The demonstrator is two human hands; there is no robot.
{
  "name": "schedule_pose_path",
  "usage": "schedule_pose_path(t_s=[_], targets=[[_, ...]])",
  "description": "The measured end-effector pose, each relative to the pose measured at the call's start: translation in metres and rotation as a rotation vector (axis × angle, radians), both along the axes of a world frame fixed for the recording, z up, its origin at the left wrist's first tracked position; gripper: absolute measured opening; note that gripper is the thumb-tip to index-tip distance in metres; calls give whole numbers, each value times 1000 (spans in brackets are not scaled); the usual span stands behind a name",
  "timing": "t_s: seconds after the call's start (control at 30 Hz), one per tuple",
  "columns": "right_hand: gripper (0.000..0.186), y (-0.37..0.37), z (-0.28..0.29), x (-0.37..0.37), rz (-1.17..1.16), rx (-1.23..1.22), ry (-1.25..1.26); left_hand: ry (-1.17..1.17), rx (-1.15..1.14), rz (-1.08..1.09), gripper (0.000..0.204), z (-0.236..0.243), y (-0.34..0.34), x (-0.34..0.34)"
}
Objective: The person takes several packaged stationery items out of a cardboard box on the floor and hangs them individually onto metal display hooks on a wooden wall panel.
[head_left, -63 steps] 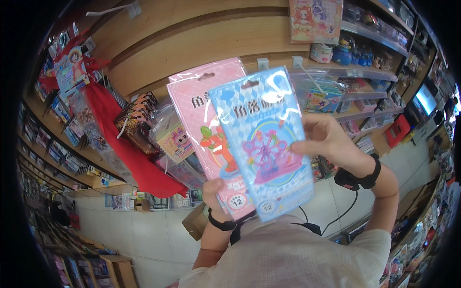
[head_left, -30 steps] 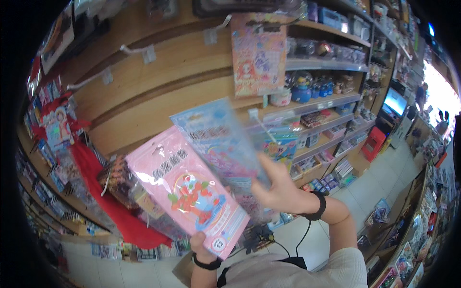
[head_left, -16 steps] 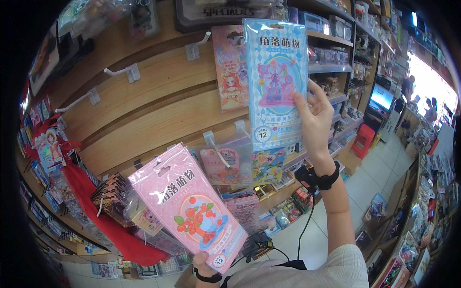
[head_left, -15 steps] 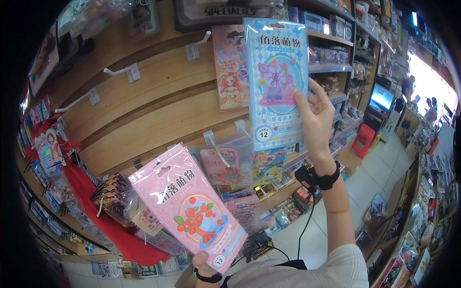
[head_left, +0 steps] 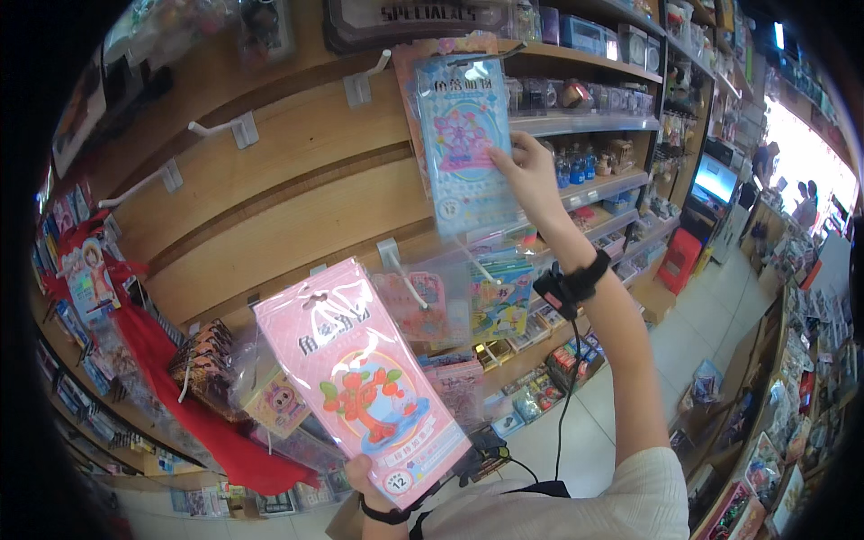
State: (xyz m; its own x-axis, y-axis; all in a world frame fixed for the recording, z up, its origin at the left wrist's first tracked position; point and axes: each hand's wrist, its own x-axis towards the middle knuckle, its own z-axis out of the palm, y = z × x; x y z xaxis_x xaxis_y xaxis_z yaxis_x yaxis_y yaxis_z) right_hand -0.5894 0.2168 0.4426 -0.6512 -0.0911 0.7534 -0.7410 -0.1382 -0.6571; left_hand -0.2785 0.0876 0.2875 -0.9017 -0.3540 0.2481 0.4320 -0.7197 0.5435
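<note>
My right hand (head_left: 533,178) pinches the right edge of a flat blue package (head_left: 461,193) with a checked pattern and a pink picture. This package is held up against orange-pink packages (head_left: 405,112) at a hook (head_left: 515,49) on the slatted wall. Whether the hook passes through its top hole I cannot tell. Lower down, my left hand (head_left: 364,477) grips the bottom corner of a flat pink package (head_left: 333,319) showing a small red-fruited tree. Another pink edge shows along its side, so there may be more than one.
Bare white hooks (head_left: 216,129) stick out from the wooden slat wall (head_left: 279,189). Below hang clear-bagged goods and colourful booklets (head_left: 500,301). A red cloth (head_left: 180,409) drapes at left. Shelves of boxed goods stand at right, with a red stool (head_left: 680,258) on the tiled floor.
My right hand has carried the blue package left and farther away, up against the orange-pink ones. The pink package in my left hand has shifted slightly and stands a little more upright.
</note>
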Motion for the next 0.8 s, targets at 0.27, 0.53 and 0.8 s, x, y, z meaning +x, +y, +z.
schedule_pose_path(t_s=[0.27, 0.53, 0.8], targets=[[47, -15, -26, 62, -223, 270, 513, 64, 224, -24, 67, -8, -13, -5], [50, -14, -68, 167, 718, 755, -131, -232, -112, 32, 58, 25, -7, -1], [17, 6, -49, 130, 659, 648, -320, -263, -106, 182, 56, 2, -10, -4]])
